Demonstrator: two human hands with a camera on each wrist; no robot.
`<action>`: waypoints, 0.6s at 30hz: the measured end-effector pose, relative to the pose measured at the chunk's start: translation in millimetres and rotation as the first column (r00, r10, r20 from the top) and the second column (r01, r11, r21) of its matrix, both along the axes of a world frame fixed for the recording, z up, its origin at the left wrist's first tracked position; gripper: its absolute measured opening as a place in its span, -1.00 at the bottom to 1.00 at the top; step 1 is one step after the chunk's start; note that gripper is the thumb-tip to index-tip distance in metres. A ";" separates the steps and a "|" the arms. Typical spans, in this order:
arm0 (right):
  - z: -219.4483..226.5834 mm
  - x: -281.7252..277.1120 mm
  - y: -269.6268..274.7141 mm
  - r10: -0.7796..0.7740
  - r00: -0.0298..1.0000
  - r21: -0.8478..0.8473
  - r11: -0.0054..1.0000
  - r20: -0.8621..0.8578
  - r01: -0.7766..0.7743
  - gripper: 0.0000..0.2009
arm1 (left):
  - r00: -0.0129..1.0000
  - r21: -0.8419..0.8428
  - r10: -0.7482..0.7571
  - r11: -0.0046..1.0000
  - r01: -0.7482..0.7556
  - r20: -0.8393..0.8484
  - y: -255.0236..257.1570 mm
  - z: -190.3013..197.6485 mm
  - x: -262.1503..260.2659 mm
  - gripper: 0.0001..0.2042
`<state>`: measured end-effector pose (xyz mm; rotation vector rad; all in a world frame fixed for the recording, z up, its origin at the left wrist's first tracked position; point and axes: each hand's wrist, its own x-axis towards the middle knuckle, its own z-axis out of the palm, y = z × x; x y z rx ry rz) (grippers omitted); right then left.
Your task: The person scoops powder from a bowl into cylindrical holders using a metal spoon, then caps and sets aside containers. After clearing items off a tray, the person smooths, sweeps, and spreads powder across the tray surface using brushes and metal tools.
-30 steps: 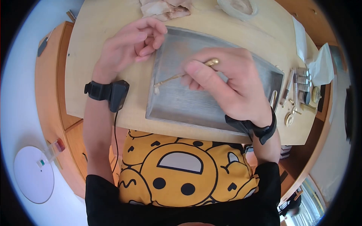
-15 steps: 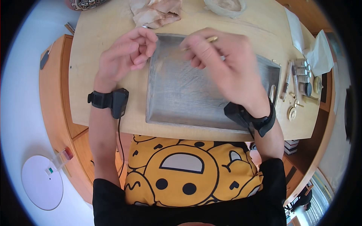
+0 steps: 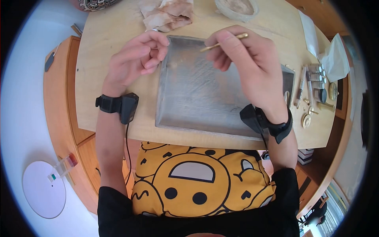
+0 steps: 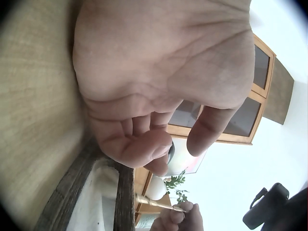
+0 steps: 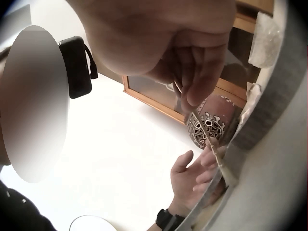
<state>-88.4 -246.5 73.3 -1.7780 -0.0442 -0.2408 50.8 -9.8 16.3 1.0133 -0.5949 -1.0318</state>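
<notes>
My right hand (image 3: 258,67) pinches a slim brass-handled brush (image 3: 242,36) between thumb and fingers, over the far part of a shallow grey rectangular tray (image 3: 185,124). In the right wrist view the pale tuft (image 5: 230,179) of the brush points down at the tray's inner side, right by its wall. My left hand (image 3: 134,57) rests at the tray's left edge, palm turned inward, its fingers loosely curled round nothing. The left wrist view shows its side low over the table beside the tray's corner. Brownish smudges mark the tray's floor.
A crumpled stained cloth (image 3: 167,15) and a clear bowl of pale powder (image 3: 237,8) lie beyond the tray. Several small jars (image 3: 318,75), brass pieces (image 3: 306,120) and a white bag (image 3: 335,63) are at the right. A yellow patterned cushion (image 3: 197,170) sits before the table.
My right hand has moved with the brush from the tray's left side away toward its far side, then slightly right. The left hand stays beside the tray's left edge.
</notes>
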 end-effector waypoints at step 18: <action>-7.3 -1.7 12.1 0.220 0.954 0.260 0.952 -0.202 -0.164 -0.68 | 1.000 -0.006 0.003 1.000 -0.003 -0.018 0.1 -1.4 -1.2 -0.59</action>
